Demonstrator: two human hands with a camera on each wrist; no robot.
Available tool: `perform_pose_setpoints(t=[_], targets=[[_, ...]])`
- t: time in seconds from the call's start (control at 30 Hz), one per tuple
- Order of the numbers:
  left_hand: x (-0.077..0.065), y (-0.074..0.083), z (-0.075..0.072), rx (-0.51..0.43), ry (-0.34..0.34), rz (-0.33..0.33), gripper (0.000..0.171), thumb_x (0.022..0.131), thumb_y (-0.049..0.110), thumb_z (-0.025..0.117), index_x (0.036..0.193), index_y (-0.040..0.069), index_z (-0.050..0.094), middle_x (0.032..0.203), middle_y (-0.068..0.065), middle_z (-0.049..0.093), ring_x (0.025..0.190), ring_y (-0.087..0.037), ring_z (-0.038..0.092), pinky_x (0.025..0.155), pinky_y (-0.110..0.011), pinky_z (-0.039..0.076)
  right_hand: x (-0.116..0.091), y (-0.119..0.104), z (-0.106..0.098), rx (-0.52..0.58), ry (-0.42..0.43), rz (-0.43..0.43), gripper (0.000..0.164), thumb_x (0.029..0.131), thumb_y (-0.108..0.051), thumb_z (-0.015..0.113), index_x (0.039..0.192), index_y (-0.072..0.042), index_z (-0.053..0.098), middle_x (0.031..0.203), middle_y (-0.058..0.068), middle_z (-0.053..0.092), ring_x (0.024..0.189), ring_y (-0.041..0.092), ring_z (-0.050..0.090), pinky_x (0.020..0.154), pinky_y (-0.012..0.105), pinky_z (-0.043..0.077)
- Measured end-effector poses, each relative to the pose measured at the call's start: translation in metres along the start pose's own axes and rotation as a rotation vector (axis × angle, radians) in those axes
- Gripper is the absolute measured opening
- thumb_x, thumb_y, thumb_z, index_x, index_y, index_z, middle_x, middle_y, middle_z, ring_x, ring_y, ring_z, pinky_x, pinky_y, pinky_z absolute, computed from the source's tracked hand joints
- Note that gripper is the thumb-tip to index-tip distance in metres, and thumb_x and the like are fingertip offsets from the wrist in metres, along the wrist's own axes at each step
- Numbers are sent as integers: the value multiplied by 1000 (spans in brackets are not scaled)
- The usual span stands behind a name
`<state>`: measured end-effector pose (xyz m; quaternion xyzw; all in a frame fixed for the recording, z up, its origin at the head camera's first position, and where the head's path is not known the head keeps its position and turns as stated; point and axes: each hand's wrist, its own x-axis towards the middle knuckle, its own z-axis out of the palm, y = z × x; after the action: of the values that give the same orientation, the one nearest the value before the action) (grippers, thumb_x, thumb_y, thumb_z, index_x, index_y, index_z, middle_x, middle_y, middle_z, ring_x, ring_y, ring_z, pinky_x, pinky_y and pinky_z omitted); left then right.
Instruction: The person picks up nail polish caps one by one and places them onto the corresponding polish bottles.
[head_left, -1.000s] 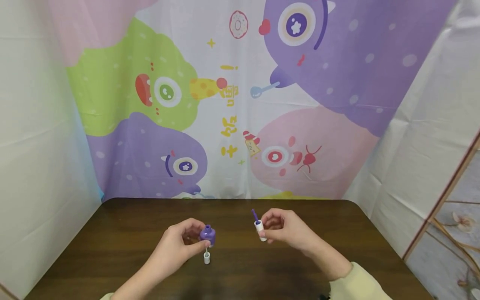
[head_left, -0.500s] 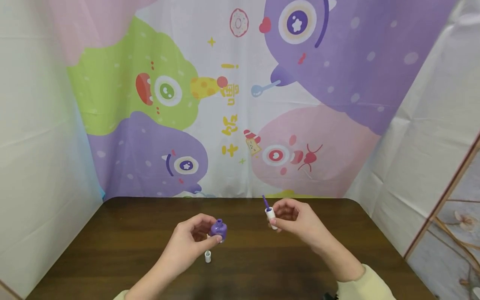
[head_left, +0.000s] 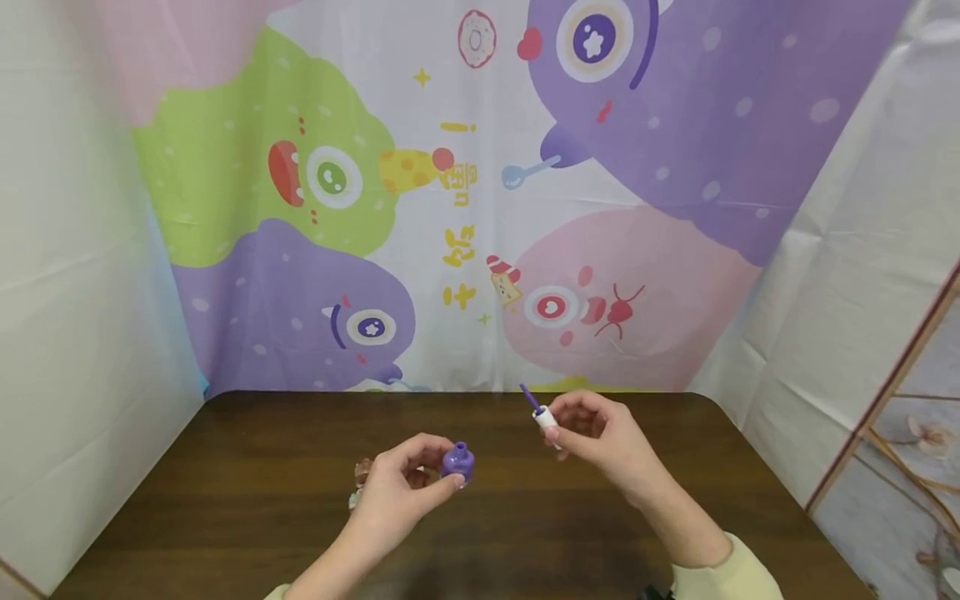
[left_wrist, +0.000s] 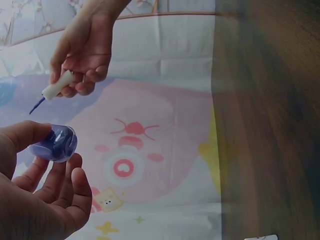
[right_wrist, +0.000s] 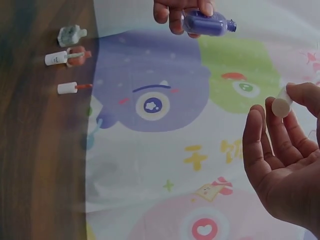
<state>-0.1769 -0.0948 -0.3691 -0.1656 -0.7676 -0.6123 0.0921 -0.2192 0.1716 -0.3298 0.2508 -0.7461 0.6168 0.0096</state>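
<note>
My left hand [head_left: 408,483] pinches an uncapped nail polish bottle [head_left: 458,463] of purple polish between thumb and fingers, upright with its neck up. In the left wrist view the same bottle [left_wrist: 59,144] shows clear glass around the purple. To the right and a little higher, my right hand [head_left: 600,433] holds a white nail polish cap [head_left: 544,418] with its purple-coated brush [head_left: 528,397] pointing up and to the left. Cap and bottle are apart. The right wrist view shows the round end of the cap [right_wrist: 281,107] between thumb and fingers.
On the dark wooden table [head_left: 247,500] stand a pale polish bottle [right_wrist: 69,35] and an orange-pink one [right_wrist: 77,56]. Near them are a white cap with a pale brush [right_wrist: 56,58] and another with a red brush [right_wrist: 67,88]. A cartoon-printed curtain [head_left: 480,350] hangs behind.
My left hand has shifted right with the purple bottle, uncovering bottles to its left and hiding the white cap on the table. My right hand has risen and moved right with the cap and brush.
</note>
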Motion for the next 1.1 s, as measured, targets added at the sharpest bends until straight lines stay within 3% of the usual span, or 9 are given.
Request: perform_pose_setpoints(t=[0.37,0.6,0.7,0.83,1.1], targets=[[-1,-9,6,9,7,54,25,76,12,78,98,12,68,88,-4,69,74,-8,60,64,-24,51,-5,0,6,-106,17,-50,21,81,-8,73,98,-2,62,82,8,65,69,25,62,60,34,55],[-4,-14,11,69,-21,96,24,77,13,77,99,14,67,89,-1,68,73,-8,59,64,-24,51,-7,0,8,-192,26,-92,17,81,-10,73,96,-9,65,85,6,66,72,15,62,62,30,53],[-4,-13,13,99,-30,82,25,76,12,77,99,18,68,87,3,68,71,-8,59,64,-24,51,-9,-1,8,-221,28,-106,16,81,-10,73,96,-12,66,85,4,66,73,13,61,63,28,51],[-5,-13,16,126,-37,67,27,75,11,78,98,22,68,87,6,68,73,-7,59,65,-24,51,-10,-2,7,-231,22,-115,15,82,-9,73,95,-12,66,86,3,66,72,11,60,62,27,51],[-8,-13,17,122,-44,87,26,76,12,77,99,19,68,87,5,68,71,-6,58,64,-24,51,-13,1,6,-237,-8,-128,14,82,-10,72,96,-12,67,88,4,67,68,8,58,56,26,49]])
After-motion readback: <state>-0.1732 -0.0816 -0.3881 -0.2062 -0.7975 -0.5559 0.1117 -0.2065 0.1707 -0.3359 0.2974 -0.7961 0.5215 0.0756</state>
